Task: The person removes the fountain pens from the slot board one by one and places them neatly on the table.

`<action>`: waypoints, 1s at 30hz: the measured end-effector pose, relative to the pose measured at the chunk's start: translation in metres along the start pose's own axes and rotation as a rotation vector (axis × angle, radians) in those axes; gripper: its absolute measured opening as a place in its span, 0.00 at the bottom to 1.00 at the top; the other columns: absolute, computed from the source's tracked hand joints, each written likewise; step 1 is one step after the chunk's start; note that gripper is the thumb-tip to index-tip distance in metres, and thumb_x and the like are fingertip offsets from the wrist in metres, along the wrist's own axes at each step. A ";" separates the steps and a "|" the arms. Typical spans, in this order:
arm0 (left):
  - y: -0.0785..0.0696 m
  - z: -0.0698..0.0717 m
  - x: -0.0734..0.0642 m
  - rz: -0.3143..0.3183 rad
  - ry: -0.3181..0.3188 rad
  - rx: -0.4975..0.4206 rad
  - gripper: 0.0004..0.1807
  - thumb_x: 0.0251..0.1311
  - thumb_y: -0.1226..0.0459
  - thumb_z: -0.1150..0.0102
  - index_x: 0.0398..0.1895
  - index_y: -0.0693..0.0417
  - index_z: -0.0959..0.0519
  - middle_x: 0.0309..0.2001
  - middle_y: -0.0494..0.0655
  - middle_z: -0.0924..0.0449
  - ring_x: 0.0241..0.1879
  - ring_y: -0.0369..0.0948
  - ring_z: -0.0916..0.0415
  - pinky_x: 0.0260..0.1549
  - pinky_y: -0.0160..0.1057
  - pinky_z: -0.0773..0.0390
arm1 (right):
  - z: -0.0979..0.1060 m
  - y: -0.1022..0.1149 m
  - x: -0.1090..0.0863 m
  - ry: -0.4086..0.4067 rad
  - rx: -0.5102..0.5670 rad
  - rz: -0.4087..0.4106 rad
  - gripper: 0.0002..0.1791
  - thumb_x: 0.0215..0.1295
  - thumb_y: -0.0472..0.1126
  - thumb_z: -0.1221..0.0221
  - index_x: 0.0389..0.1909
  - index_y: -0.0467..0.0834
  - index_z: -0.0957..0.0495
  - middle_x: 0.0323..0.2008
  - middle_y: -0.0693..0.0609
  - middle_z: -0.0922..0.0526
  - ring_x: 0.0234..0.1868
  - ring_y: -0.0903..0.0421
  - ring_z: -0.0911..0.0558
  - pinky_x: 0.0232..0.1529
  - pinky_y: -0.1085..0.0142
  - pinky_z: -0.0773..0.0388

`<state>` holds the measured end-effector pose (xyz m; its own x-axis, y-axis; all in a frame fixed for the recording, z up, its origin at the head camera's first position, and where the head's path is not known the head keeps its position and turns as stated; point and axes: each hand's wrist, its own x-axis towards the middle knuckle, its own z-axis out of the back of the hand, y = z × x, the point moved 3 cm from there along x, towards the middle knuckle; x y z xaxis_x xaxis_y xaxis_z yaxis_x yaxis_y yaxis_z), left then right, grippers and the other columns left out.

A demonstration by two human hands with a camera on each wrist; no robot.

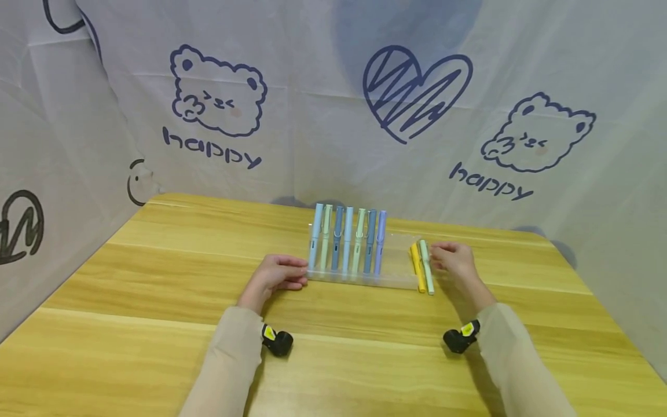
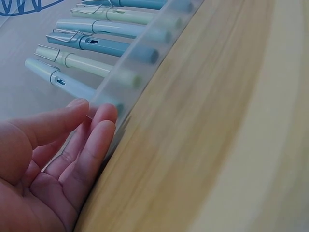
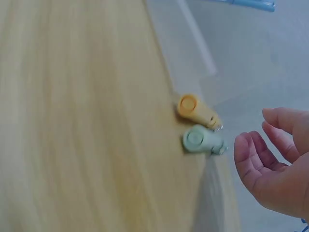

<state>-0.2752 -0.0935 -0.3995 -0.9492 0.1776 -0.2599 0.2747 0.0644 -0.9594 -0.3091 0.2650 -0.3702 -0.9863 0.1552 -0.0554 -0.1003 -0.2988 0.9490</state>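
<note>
The pen case [image 1: 398, 255] should be steadied at 9 o'clock by the pinching left hand [image 1: 276, 272]; the right hand's [image 1: 455, 262] fingers are parted.

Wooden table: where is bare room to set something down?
The table is bare between both sleeves and from left hand to left cloth. Crowded: the right end of the clear case, with yellow pen, green pen and right hand close together.

Mid-frame: seven pens [image 1: 347, 240] in a row in the holder [image 1: 398, 282] on your table [image 1: 354, 370]. Left end: your left hand [image 1: 278, 271]. Right end: two more pens [image 1: 427, 266], perhaps overlapping it, then your right hand [image 1: 454, 260]. Cloth [image 1: 323, 145] behind, upper frame.
</note>
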 end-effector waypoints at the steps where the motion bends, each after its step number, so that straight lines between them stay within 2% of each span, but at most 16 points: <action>1: 0.000 0.000 0.000 -0.002 -0.001 0.003 0.16 0.55 0.76 0.47 0.47 0.76 0.30 0.23 0.51 0.21 0.22 0.39 0.23 0.26 0.35 0.19 | -0.001 0.000 0.001 0.004 0.028 0.004 0.16 0.60 0.35 0.45 0.44 0.27 0.29 0.28 0.52 0.24 0.28 0.62 0.22 0.32 0.67 0.20; 5: 0.001 0.000 0.000 -0.013 0.006 0.009 0.16 0.55 0.76 0.47 0.47 0.76 0.30 0.23 0.51 0.21 0.21 0.39 0.23 0.25 0.35 0.19 | -0.004 0.004 -0.001 0.038 0.111 0.035 0.08 0.58 0.37 0.41 0.35 0.35 0.24 0.28 0.53 0.24 0.28 0.62 0.22 0.31 0.68 0.19; 7: 0.001 0.000 0.000 -0.024 0.010 0.011 0.16 0.56 0.76 0.47 0.47 0.77 0.29 0.22 0.50 0.21 0.20 0.38 0.23 0.24 0.34 0.19 | -0.003 -0.001 0.003 0.063 0.196 0.055 0.06 0.56 0.36 0.39 0.31 0.37 0.23 0.27 0.52 0.22 0.27 0.61 0.21 0.28 0.68 0.19; 15: 0.000 0.000 0.000 -0.039 0.008 0.041 0.14 0.56 0.75 0.47 0.45 0.76 0.28 0.22 0.51 0.21 0.19 0.38 0.23 0.22 0.33 0.20 | -0.015 0.018 -0.013 0.033 0.181 0.096 0.08 0.59 0.32 0.44 0.35 0.30 0.26 0.27 0.50 0.21 0.26 0.59 0.20 0.29 0.66 0.19; 22: 0.002 0.000 0.000 -0.047 0.010 0.037 0.14 0.56 0.75 0.46 0.45 0.76 0.28 0.22 0.51 0.21 0.19 0.38 0.23 0.22 0.34 0.20 | -0.026 0.023 -0.019 0.087 0.161 0.118 0.12 0.60 0.33 0.45 0.39 0.27 0.27 0.28 0.51 0.21 0.27 0.59 0.20 0.31 0.65 0.19; 30: 0.002 0.000 0.001 -0.038 0.008 0.036 0.14 0.56 0.75 0.46 0.46 0.75 0.28 0.22 0.51 0.21 0.20 0.38 0.23 0.23 0.33 0.20 | -0.042 0.026 -0.023 0.152 0.196 0.104 0.14 0.59 0.35 0.43 0.41 0.28 0.28 0.32 0.48 0.21 0.30 0.59 0.19 0.35 0.64 0.20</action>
<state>-0.2757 -0.0932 -0.4022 -0.9575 0.1838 -0.2224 0.2326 0.0360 -0.9719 -0.2950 0.2138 -0.3569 -0.9998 -0.0141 0.0141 0.0156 -0.1159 0.9931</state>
